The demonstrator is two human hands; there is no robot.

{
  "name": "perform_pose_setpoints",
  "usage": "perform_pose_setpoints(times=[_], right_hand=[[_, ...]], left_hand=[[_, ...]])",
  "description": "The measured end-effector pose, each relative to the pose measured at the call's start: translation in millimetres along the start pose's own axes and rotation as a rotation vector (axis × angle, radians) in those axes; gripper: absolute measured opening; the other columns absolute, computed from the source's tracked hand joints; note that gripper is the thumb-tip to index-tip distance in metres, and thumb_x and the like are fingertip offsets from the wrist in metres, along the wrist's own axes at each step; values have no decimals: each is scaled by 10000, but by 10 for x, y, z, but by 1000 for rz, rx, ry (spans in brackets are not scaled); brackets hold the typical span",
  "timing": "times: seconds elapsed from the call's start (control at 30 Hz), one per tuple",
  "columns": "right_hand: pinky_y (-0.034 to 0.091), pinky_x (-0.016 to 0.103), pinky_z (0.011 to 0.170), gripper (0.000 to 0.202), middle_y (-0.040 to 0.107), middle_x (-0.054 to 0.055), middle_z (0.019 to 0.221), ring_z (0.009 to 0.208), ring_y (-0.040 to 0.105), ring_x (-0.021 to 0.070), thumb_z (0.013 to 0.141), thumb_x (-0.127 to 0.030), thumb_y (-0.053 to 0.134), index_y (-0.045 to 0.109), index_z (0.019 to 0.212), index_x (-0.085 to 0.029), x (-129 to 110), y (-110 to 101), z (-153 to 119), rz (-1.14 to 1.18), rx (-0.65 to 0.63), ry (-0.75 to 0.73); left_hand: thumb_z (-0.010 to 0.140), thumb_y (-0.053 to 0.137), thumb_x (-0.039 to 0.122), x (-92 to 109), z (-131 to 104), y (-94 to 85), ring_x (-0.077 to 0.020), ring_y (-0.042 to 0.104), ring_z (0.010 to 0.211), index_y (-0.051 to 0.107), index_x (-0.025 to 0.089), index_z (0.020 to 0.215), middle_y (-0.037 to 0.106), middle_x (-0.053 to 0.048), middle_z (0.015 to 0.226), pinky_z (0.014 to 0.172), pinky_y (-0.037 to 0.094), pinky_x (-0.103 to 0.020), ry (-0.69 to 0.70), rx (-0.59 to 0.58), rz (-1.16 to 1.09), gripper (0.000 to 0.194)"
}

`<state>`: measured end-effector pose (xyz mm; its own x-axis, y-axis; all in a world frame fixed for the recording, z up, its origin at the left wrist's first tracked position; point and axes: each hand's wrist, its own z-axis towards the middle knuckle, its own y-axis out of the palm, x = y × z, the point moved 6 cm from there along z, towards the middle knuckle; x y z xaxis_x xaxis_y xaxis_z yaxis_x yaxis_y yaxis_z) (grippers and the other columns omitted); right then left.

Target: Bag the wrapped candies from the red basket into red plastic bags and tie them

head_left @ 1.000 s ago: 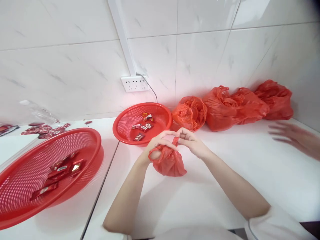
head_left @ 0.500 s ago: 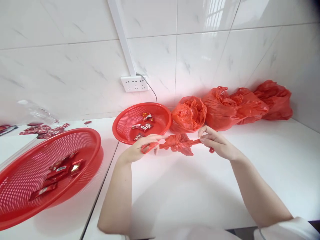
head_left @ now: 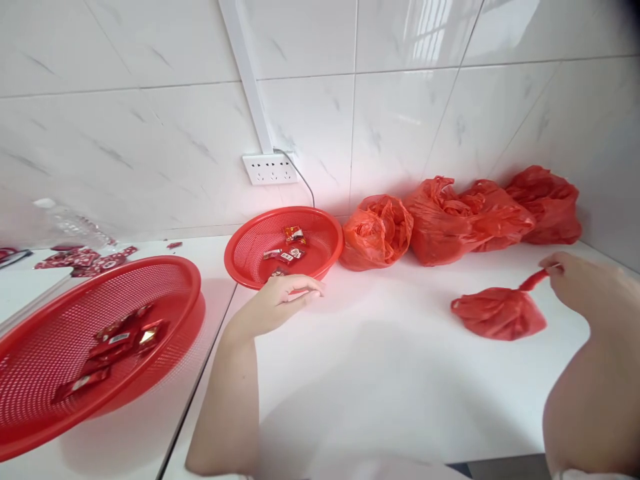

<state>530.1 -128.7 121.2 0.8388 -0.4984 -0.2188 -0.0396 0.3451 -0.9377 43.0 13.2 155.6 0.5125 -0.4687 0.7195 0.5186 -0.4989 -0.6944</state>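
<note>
My right hand (head_left: 575,277), at the right, pinches the twisted handle of a small tied red plastic bag (head_left: 500,313), whose body hangs to the left of the fingers over the white table (head_left: 400,373). My left hand (head_left: 280,303) holds nothing; its fingers are apart and bent, just in front of the small red basket (head_left: 235,257). Inside that basket lie several small wrapped packets (head_left: 295,235).
A large red basket (head_left: 193,280) with several red packets (head_left: 117,340) stands at the left. Several bulging red bags (head_left: 377,233) line the tiled wall. Behind the large basket are a clear bottle (head_left: 75,223) and loose packets (head_left: 90,260). A socket strip (head_left: 270,169) is on the wall.
The small bag was stretched between both hands; my left hand has let go of it. My right hand has carried it to the right.
</note>
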Motion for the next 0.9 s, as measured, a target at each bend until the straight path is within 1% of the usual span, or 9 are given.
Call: perform_pose_setpoints(times=[0.07,0.2,0.3,0.43,0.57,0.7,0.8,0.83,0.9], right_hand=[[410,626,753,220,626,167,964,1025,561,473,805,-292,409,608,896,-310,-68,-143,5,-145,74,179],[477,515,852,267,680,105,1094,1041,615,366,846,-314,422,646,984,-268,-1055,-38,83,160,-23,-74],[472,409,923,247,713,69,1079,1010,650,264,850,-257,473,683,975,-222,-1815,356,216,392,-118,-285],[492,339,850,315,716,132,1059,979,664,264,775,-161,571,661,1076,-149,-2344,991,425,437,-212,-289],[491,362,766,349,710,162,935,900,662,310,673,-71,609,663,1011,-137,-2515,1180,498,428,-176,-273],[454,376,892,355,606,152,1162,1090,565,264,799,-122,462,559,1137,-171,-2494,918,469,542,111,-249],[443,377,920,232,589,109,1064,1038,545,234,791,-161,465,552,1004,-188,-2405,679,397,699,411,-195],[446,379,913,214,584,106,1045,1022,543,235,770,-161,491,552,973,-187,-2377,636,379,722,461,-174],[455,377,892,233,580,118,1059,1003,549,239,739,-164,547,563,971,-175,-2356,617,379,708,407,-174]], left_hand=[[893,518,462,22,2,28,-207,614,1086,685,303,1124,678,-1,1193,942,474,-303,-10,-20,-5,327],[894,498,463,52,31,95,-223,627,1060,693,280,1106,690,-24,1156,907,497,-316,4,-42,-43,341],[890,503,441,72,45,118,-231,645,1006,714,270,1026,712,-31,1068,868,507,-318,31,-25,-50,304],[882,518,416,90,37,125,-229,649,982,714,275,986,715,-25,1024,783,514,-290,37,-20,-34,263],[876,525,412,98,18,108,-230,652,969,714,274,991,716,-31,1022,763,516,-288,34,-8,-50,261],[879,519,421,84,16,109,-229,650,981,710,274,994,714,-33,1034,794,513,-296,14,-4,-57,267],[885,508,431,72,27,128,-228,642,1002,703,273,997,707,-31,1052,816,509,-304,-4,-22,-56,275],[887,504,433,69,31,137,-228,639,1009,700,273,998,704,-31,1058,820,508,-306,-9,-33,-53,277],[888,500,436,67,37,153,-230,635,1014,697,274,997,701,-30,1064,826,507,-310,-16,-51,-46,277]])
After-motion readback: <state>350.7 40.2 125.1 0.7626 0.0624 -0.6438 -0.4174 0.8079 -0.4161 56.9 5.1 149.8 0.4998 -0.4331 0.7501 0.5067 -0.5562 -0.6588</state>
